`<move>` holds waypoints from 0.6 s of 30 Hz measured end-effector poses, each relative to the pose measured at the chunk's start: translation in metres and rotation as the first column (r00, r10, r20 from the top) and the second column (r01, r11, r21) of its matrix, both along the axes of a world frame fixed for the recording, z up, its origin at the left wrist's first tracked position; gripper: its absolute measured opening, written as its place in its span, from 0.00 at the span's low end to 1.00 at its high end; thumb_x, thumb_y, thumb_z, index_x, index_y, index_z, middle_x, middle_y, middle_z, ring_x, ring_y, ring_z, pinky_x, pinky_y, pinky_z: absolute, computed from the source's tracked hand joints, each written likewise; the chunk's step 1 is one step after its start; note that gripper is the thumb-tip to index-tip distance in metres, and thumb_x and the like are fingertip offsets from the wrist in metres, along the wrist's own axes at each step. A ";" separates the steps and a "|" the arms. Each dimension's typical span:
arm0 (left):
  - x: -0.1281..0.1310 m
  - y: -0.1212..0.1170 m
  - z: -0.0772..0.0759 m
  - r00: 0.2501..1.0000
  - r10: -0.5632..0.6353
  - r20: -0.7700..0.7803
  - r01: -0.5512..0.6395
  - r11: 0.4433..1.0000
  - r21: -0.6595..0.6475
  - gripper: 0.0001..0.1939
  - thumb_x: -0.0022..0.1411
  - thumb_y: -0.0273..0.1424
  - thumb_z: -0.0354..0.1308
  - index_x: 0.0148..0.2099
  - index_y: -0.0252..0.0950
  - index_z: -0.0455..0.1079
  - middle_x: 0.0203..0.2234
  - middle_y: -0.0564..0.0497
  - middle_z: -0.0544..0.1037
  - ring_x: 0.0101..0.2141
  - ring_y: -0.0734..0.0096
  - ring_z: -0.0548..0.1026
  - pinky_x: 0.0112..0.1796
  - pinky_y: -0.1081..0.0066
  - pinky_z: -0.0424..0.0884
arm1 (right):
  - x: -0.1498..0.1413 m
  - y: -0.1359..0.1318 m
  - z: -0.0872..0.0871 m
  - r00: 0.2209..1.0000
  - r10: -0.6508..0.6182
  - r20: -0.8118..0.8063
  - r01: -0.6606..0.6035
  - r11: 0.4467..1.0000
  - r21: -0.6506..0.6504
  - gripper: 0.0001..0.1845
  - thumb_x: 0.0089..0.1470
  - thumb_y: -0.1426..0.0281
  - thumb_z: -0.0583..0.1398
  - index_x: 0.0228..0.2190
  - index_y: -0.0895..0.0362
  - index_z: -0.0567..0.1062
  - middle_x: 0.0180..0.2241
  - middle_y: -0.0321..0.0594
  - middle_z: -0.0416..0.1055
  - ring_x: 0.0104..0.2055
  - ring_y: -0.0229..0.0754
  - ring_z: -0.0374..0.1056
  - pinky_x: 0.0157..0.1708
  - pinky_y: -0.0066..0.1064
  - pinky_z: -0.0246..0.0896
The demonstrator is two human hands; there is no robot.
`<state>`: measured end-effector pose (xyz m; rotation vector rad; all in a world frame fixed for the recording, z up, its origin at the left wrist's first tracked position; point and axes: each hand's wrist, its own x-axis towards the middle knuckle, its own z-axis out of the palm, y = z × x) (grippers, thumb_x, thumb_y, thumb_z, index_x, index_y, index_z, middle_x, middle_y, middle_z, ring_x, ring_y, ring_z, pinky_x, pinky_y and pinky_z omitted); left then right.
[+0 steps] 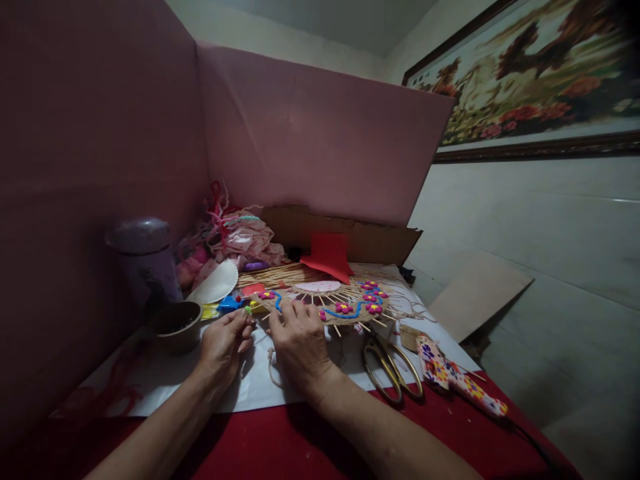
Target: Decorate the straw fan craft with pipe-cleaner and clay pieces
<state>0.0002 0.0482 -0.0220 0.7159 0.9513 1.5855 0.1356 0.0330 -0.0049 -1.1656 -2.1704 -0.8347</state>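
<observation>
A woven straw fan-shaped piece [345, 303] lies on white paper [260, 383], trimmed with pink flowers and a blue wavy cord. My right hand [299, 343] rests on its near left edge, fingers curled and pressing down. My left hand [224, 343] sits just to the left, fingertips pinched on a small green-tipped bit [247, 310] near the fan's left end. A bundle of thin sticks [270, 273] lies behind the fan.
Gold-handled scissors [390, 367] and a floral-patterned glue gun [457, 377] lie to the right. A dark bowl [175, 323], a purple lidded bottle [143, 257], a paper plate [217, 281], pink fabric [240, 233] and red felt [327, 257] stand behind. Pink boards wall the left and back.
</observation>
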 end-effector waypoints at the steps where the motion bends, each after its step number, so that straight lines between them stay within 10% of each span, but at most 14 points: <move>1: 0.000 0.000 0.000 1.000 0.000 0.000 0.000 1.000 0.003 0.06 0.46 0.26 0.61 0.23 0.28 0.68 0.16 0.52 0.68 0.13 0.84 0.57 0.10 0.84 0.51 | 0.000 0.000 0.000 1.000 0.000 -0.002 0.000 1.000 -0.002 0.09 0.57 0.73 0.54 0.38 0.61 0.72 0.43 0.52 0.69 0.40 0.49 0.62 0.35 0.39 0.53; 18: 0.003 -0.004 0.007 0.999 0.029 0.026 -0.029 1.000 -0.010 0.06 0.45 0.24 0.61 0.23 0.29 0.66 0.16 0.53 0.67 0.13 0.84 0.58 0.09 0.84 0.51 | -0.001 0.001 -0.001 1.000 0.017 -0.022 -0.016 1.000 0.017 0.09 0.57 0.74 0.53 0.38 0.62 0.72 0.43 0.52 0.69 0.44 0.50 0.61 0.36 0.39 0.53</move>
